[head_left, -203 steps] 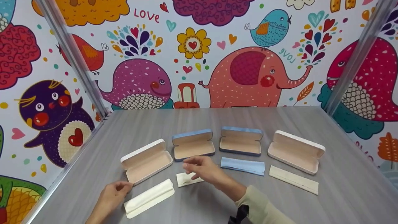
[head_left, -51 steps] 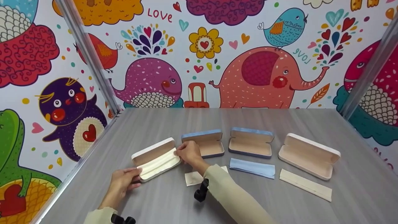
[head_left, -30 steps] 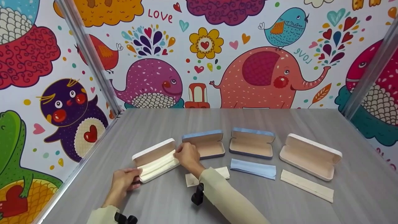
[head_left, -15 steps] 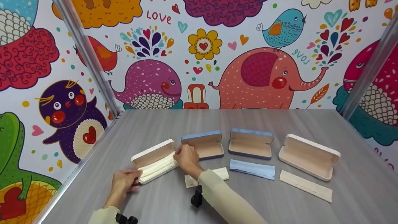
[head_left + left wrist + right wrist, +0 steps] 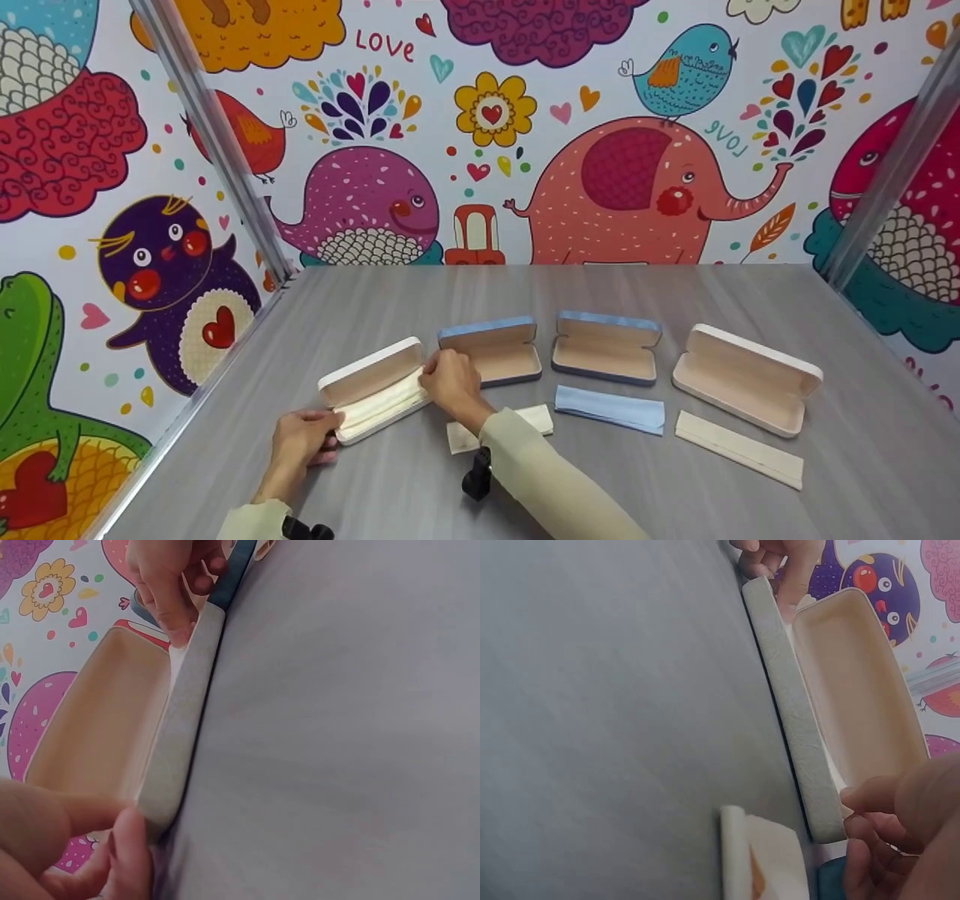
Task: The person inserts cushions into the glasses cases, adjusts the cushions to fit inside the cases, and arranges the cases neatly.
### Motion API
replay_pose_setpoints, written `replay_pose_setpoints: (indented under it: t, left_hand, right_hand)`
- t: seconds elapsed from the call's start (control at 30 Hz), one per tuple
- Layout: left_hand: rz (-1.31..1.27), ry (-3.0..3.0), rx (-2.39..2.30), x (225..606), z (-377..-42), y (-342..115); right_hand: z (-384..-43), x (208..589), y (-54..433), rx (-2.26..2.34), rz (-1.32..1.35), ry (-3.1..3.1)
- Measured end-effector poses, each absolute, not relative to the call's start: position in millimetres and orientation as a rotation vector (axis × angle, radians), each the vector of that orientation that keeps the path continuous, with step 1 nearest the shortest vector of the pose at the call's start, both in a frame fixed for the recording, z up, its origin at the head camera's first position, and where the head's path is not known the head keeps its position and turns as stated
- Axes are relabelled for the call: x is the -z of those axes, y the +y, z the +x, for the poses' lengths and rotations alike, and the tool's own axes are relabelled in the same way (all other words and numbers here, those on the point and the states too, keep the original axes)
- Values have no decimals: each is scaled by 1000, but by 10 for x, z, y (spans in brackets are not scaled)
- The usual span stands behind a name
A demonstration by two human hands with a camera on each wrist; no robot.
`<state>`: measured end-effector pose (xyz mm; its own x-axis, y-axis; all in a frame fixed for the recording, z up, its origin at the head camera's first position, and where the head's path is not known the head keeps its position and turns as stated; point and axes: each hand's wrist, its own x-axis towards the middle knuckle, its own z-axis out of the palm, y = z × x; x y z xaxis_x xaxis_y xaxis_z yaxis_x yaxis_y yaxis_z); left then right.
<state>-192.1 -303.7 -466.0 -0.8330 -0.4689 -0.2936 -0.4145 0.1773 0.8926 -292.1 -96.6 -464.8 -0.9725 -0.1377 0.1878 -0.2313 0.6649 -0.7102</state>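
Note:
A white glasses case (image 5: 367, 365) stands with its lid up at the left of the table. Along its base lies a folded cream cleaning cloth (image 5: 382, 401), its ends partly hidden by fingers. My left hand (image 5: 298, 442) grips the case's left end, thumb over the rim by the cloth and the other fingers outside. At the opposite end my right hand (image 5: 452, 382) pinches the cloth's corner; a bit of cloth (image 5: 838, 778) shows by its fingertips in the right wrist view. Seen from the left wrist, the left hand (image 5: 90, 840) is right at the case's corner.
Two blue glasses cases (image 5: 491, 349) (image 5: 606, 346) and another white case (image 5: 750, 379) stand with lids up to the right. Before them lie a cream cloth (image 5: 534, 418) partly under the right arm, a blue cloth (image 5: 609, 409) and a beige cloth (image 5: 739, 448).
The cream cloth has gone from the table in front of the case into its base. Over the last second it has sunk lower there, and both hands have stayed at the ends.

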Motion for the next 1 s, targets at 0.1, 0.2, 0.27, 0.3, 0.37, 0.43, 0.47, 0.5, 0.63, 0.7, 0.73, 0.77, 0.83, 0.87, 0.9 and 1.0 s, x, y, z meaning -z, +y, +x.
replay_pose_setpoints:
  t: [0.1,0.2,0.27,0.3,0.37,0.43,0.47,0.5,0.63,0.7,0.73,0.77,0.83,0.87,0.9,1.0]
  left_hand:
    - [897,-2372,1793,4641,-1902,-3044]
    - [905,-2382,1812,4611,-1876,-3059]
    - [903,-2382,1843,4587,-1863,-3072]
    - [895,-2381,1864,4576,-1859,-3080]
    - [883,-2367,1915,4545,-1859,-3088]
    - [868,-2347,1973,4515,-1867,-3093]
    - [861,-2340,2000,4501,-1869,-3097]
    - [853,-2336,2025,4488,-1871,-3102]
    - [824,-2340,2103,4436,-1858,-3133]
    - [807,-2353,2136,4405,-1855,-3150]
    - [803,-2354,2160,4385,-1858,-3154]
    - [805,-2355,2184,4365,-1864,-3155]
    - [815,-2355,2224,4330,-1883,-3154]
    - [816,-2353,2250,4313,-1895,-3149]
    - [815,-2350,2274,4298,-1906,-3143]
    - [824,-2363,2295,4265,-1941,-3125]
  right_hand:
    - [-2915,4614,-949,-1231,301,-2765]
    - [-2919,4563,-931,-1275,292,-2773]
    - [-2926,4517,-915,-1324,287,-2783]
    - [-2927,4492,-906,-1358,284,-2788]
    - [-2947,4449,-889,-1455,278,-2797]
    - [-2978,4410,-874,-1583,234,-2823]
    - [-2993,4394,-868,-1658,208,-2829]
    - [-3005,4380,-864,-1732,179,-2831]
    - [-3020,4326,-858,-2004,56,-2812]
    - [-3011,4295,-859,-2107,25,-2789]
    - [-3010,4277,-860,-2151,10,-2786]
    - [-3013,4261,-862,-2194,-5,-2784]
    - [-3022,4226,-863,-2274,-29,-2778]
    - [-3031,4210,-865,-2300,-39,-2783]
    - [-3038,4197,-865,-2325,-39,-2788]
    - [-3063,4171,-866,-2382,-24,-2803]
